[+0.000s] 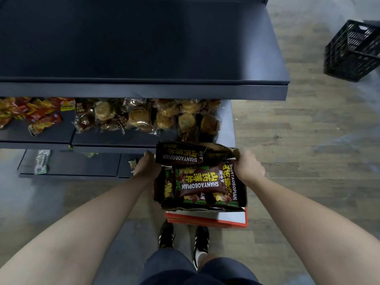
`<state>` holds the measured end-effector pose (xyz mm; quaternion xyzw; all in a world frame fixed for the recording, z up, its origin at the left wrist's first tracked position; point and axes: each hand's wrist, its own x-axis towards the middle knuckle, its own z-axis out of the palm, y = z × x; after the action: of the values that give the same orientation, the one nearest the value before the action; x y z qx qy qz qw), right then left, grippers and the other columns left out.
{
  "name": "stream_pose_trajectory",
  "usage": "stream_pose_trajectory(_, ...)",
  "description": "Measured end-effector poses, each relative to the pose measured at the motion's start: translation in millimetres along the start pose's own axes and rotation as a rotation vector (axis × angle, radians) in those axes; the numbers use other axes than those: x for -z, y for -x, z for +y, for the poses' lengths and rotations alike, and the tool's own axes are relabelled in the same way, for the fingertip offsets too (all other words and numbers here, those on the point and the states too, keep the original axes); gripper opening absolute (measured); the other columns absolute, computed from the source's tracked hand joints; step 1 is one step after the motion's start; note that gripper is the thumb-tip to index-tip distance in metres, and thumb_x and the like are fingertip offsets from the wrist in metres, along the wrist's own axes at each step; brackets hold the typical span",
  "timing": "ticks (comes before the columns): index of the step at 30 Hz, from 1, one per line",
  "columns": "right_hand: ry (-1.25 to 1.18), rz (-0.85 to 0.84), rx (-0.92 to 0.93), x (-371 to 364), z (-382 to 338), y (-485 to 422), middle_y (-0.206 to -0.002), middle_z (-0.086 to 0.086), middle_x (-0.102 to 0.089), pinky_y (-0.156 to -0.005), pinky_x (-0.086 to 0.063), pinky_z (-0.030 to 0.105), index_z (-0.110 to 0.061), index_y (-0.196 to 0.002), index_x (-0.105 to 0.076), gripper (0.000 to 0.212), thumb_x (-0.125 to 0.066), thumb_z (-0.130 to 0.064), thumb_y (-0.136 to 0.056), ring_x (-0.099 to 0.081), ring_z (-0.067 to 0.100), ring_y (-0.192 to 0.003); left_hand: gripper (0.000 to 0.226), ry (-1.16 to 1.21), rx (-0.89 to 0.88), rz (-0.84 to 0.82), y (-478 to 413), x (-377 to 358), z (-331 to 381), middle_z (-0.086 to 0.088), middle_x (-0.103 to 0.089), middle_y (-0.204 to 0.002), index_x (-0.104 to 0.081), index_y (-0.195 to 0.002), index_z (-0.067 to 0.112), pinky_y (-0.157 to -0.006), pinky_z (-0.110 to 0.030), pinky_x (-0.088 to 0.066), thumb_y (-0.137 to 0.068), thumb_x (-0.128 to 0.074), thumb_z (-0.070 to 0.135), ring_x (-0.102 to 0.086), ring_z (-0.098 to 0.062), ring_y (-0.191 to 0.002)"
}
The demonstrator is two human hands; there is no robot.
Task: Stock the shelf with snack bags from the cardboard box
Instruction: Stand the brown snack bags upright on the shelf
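Observation:
A brown cardboard box printed SHANYAOBOPIAN sits low in front of the shelving, its flaps up. Dark brown snack bags with yellow lettering lie inside it. My left hand grips the box's left side beside the raised flap. My right hand grips the box's right rim near the far corner. The dark top shelf above is bare, and the middle shelf carries wrapped pastries.
Clear-wrapped round pastries and red-yellow packets lie on the middle shelf. Green packets sit on the bottom shelf. A red and white box lies under the cardboard box. A black plastic crate stands on the floor far right. My feet are below.

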<state>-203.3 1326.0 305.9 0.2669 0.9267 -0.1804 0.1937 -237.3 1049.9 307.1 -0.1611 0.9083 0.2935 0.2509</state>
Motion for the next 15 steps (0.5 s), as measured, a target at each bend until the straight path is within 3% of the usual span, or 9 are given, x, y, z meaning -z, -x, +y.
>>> stream_pose_trajectory(2,0.042,0.185,0.176,8,-14,9,-0.11,0.012,-0.052,-0.066,-0.043,0.037,-0.009,-0.108,-0.051,0.021,-0.047,-0.01,-0.087,-0.058,0.036,-0.097,0.04,-0.047,-0.152,0.185,3,8,5,-0.018,-0.047,-0.127,-0.042,-0.125,0.003,-0.077,-0.04,-0.04,-0.086,-0.045,-0.001,-0.05,-0.039,-0.11)
stream_pose_trajectory(4,0.132,0.212,0.466,9,-27,20,-0.112,0.013,-0.052,-0.066,-0.047,0.038,-0.008,-0.112,-0.055,0.027,-0.052,-0.011,-0.086,-0.058,0.036,-0.094,0.044,-0.136,-0.377,0.285,6,14,9,-0.017,-0.045,-0.127,-0.044,-0.127,0.003,-0.08,-0.042,-0.042,-0.083,-0.046,-0.004,-0.049,-0.037,-0.11)
stream_pose_trajectory(7,0.147,0.107,0.754,-6,-40,40,-0.114,0.01,-0.055,-0.079,-0.047,0.038,-0.011,-0.118,-0.059,0.034,-0.055,-0.029,-0.09,-0.058,0.032,-0.101,0.053,-0.354,-0.614,0.159,1,12,12,-0.015,-0.045,-0.134,-0.04,-0.136,0.007,-0.095,-0.042,-0.041,-0.085,-0.048,-0.001,-0.047,-0.034,-0.119)
stream_pose_trajectory(11,0.435,-0.058,0.86,-35,-47,58,-0.132,0.009,-0.047,-0.099,-0.037,0.045,-0.016,-0.137,-0.044,0.076,-0.052,-0.066,-0.081,-0.046,0.029,-0.122,0.062,-0.542,-0.722,-0.035,-6,-5,14,-0.007,-0.032,-0.149,-0.031,-0.144,0.013,-0.113,-0.036,-0.025,-0.088,-0.057,0.013,-0.027,-0.023,-0.139)
stream_pose_trajectory(13,0.537,-0.076,0.872,-46,-45,59,-0.132,0.012,-0.05,-0.103,-0.037,0.051,-0.013,-0.138,-0.045,0.089,-0.065,-0.066,-0.07,-0.048,0.031,-0.123,0.072,-0.654,-0.704,-0.058,-7,-12,14,-0.009,-0.02,-0.155,-0.02,-0.149,0.015,-0.118,-0.037,-0.017,-0.087,-0.058,0.019,-0.015,-0.023,-0.144)
stream_pose_trajectory(15,0.627,-0.036,0.849,-52,-45,57,-0.12,0.013,-0.06,-0.096,-0.044,0.055,-0.01,-0.129,-0.056,0.097,-0.079,-0.064,-0.052,-0.059,0.03,-0.111,0.08,-0.777,-0.657,-0.049,-6,-16,17,-0.009,-0.007,-0.158,-0.008,-0.151,0.015,-0.118,-0.04,-0.012,-0.088,-0.057,0.022,-0.007,-0.025,-0.146)
